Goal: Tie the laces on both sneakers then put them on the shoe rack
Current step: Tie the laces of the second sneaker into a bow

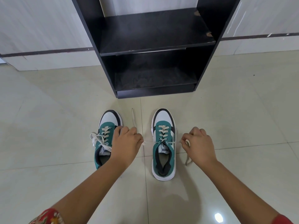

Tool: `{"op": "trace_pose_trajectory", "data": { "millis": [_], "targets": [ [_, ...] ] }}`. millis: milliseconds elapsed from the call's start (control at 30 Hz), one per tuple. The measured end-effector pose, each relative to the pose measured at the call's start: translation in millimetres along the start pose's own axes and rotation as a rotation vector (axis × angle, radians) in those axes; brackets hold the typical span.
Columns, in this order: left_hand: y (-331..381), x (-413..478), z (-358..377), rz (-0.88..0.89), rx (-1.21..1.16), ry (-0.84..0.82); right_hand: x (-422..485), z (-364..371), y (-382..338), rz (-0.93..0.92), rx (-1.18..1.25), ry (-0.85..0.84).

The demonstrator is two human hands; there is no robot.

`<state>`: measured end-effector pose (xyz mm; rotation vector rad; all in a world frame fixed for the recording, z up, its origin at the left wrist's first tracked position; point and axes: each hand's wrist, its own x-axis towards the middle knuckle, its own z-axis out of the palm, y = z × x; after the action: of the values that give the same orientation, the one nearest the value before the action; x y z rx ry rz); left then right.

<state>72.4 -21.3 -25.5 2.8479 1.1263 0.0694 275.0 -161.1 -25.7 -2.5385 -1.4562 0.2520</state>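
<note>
On pale floor tiles (226, 110) before the black wooden shoe rack (150, 46), left hand (127, 143) and right hand (198, 144) pinch the right green-and-white sneaker's (163, 143) cream laces (149, 141) taut sideways; the left green-and-white sneaker (106, 135) sits alongside, open tile all around.

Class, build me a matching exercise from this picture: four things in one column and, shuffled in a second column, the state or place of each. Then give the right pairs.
Column 1
1. left sneaker
2. right sneaker
3. shoe rack
4. right hand

Column 2
A. black, shelves bare, standing against the wall
B. laces pulled out sideways, one end in each hand
C. pinching a lace end, to the right of both shoes
D. laces in a loose tangle on its outer side, partly hidden by the left hand

Pairs: 1-D, 2-B, 3-A, 4-C
</note>
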Motion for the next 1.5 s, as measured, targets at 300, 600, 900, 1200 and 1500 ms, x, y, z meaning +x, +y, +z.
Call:
{"op": "trace_pose_trajectory", "data": {
  "millis": [300, 600, 900, 1200, 1500],
  "targets": [
    [41.1, 4.8, -11.0, -0.618, -1.358, -0.167, -12.1, 0.9, -30.4, 0.368, 0.549, -0.113],
    [60.9, 10.4, -12.5, -0.768, -1.429, -0.41, -3.1, -0.4, -36.6, 0.64, 1.201, -0.25],
    [63.1, 17.4, -33.7, -0.38, -1.495, -0.16, -3.5, -17.0, -50.2, 0.316, 1.216, -0.245],
    [34.8, 29.0, -40.1, 0.261, -0.961, -0.057, -8.9, -42.5, -59.8, -0.02, 1.038, -0.27],
    [30.5, 24.7, -32.7, 0.249, -0.892, -0.168, -18.9, -43.0, -56.9, -0.091, 0.786, -0.184]
  ]
}}
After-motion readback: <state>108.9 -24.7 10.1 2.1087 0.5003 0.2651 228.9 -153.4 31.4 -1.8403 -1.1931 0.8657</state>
